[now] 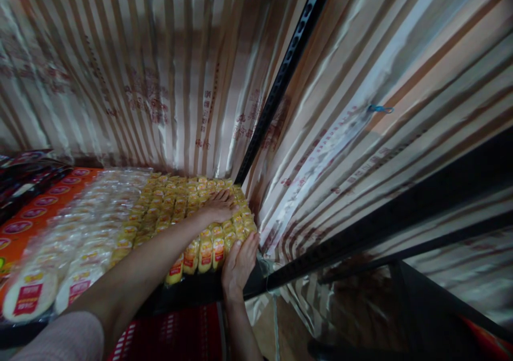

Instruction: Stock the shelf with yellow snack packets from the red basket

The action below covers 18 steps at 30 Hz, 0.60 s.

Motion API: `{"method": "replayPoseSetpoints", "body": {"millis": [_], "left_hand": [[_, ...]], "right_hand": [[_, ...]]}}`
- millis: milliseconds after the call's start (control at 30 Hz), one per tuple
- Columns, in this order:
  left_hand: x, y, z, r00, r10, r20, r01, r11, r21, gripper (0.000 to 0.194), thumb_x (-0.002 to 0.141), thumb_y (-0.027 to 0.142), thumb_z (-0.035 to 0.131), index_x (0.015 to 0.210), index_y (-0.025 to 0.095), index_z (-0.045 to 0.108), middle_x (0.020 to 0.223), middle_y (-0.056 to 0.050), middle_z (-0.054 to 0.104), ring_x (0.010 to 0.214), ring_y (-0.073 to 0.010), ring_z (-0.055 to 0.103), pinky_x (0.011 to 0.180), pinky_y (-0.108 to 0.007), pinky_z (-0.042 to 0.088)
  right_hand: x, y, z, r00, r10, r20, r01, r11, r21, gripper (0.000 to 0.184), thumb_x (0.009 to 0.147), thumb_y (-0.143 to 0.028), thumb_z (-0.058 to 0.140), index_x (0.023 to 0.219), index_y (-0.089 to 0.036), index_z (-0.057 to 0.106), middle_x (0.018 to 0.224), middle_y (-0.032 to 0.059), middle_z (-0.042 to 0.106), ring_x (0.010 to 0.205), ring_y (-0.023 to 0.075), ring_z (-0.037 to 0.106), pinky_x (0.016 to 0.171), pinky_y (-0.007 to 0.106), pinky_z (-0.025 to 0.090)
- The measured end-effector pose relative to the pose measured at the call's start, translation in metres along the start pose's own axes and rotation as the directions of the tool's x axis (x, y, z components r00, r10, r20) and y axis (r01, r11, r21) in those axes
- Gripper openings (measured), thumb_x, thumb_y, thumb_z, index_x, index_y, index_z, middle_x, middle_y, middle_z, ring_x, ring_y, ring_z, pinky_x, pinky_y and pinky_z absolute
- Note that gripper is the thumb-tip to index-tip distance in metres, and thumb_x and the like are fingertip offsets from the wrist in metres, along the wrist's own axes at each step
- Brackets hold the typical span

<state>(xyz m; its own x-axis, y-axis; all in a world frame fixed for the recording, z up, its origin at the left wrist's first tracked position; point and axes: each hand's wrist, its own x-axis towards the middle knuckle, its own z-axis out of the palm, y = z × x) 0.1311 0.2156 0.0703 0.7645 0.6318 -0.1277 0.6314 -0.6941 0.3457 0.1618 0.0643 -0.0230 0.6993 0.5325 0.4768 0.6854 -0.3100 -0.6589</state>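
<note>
Rows of small yellow-wrapped snack packs (168,198) with red labels fill the right end of a dark shelf. My left hand (219,207) lies flat on top of these packs with its fingers stretched out toward the back. At the front right corner of the rows, my right hand (241,265) is held upright against their side, its fingers straight and close together. Neither hand is wrapped round a pack. Left of the yellow packs stand rows of clear-wrapped round white cakes (82,281) with red labels.
Orange printed packaging (44,203) and dark shiny packages (28,182) lie farther left. Striped sheeting (180,83) covers the walls behind. A black perforated post (280,83) rises at the shelf's back corner, and a black rail (360,233) runs off right. Below is a red crate (180,331).
</note>
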Motion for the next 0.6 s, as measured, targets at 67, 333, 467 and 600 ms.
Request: {"method": "replayPoseSetpoints", "body": {"millis": [67,333,467,600], "left_hand": [[-0.001,0.0,0.0,1.0,0.005,0.009,-0.005,1.0,-0.006,0.065,0.093,0.051,0.012,0.145,0.014,0.023,0.154,-0.008,0.01,0.142,-0.0241,0.003,0.114,-0.047,0.007],[0.013,0.008,0.005,0.987,-0.105,-0.124,0.092,0.99,-0.106,0.069,0.093,0.052,0.014,0.145,0.007,0.016,0.154,-0.014,0.005,0.141,-0.0269,-0.001,0.114,-0.046,0.006],[0.019,0.011,0.006,0.991,-0.09,-0.1,0.082,0.993,-0.084,0.069,0.093,0.054,0.015,0.145,0.01,0.02,0.154,-0.012,0.007,0.141,-0.026,0.001,0.114,-0.046,0.002],[0.024,0.005,0.009,0.997,-0.052,-0.053,0.049,0.998,-0.04,0.068,0.091,0.056,0.017,0.145,0.014,0.021,0.154,-0.009,0.007,0.142,-0.0238,-0.001,0.114,-0.046,0.0]], "right_hand": [[0.0,0.0,0.0,1.0,0.009,0.002,-0.009,1.0,-0.005,0.064,0.094,-0.043,0.016,0.143,-0.001,0.02,0.148,0.025,0.019,0.14,0.0284,0.014,0.105,0.056,0.025],[0.0,0.003,-0.001,1.0,-0.029,0.004,0.029,1.0,-0.011,0.067,0.094,-0.044,0.015,0.142,0.002,0.02,0.149,0.0267,0.015,0.14,0.0306,0.01,0.105,0.058,0.023],[-0.002,0.004,0.001,1.0,-0.006,0.01,0.006,0.999,-0.035,0.067,0.094,-0.044,0.015,0.142,0.002,0.02,0.149,0.0263,0.014,0.141,0.0287,0.008,0.106,0.055,0.022],[-0.004,0.007,0.003,0.999,-0.053,-0.009,0.052,0.997,-0.048,0.065,0.095,-0.042,0.014,0.142,0.003,0.021,0.148,0.0265,0.019,0.141,0.0262,0.007,0.107,0.054,0.022]]}}
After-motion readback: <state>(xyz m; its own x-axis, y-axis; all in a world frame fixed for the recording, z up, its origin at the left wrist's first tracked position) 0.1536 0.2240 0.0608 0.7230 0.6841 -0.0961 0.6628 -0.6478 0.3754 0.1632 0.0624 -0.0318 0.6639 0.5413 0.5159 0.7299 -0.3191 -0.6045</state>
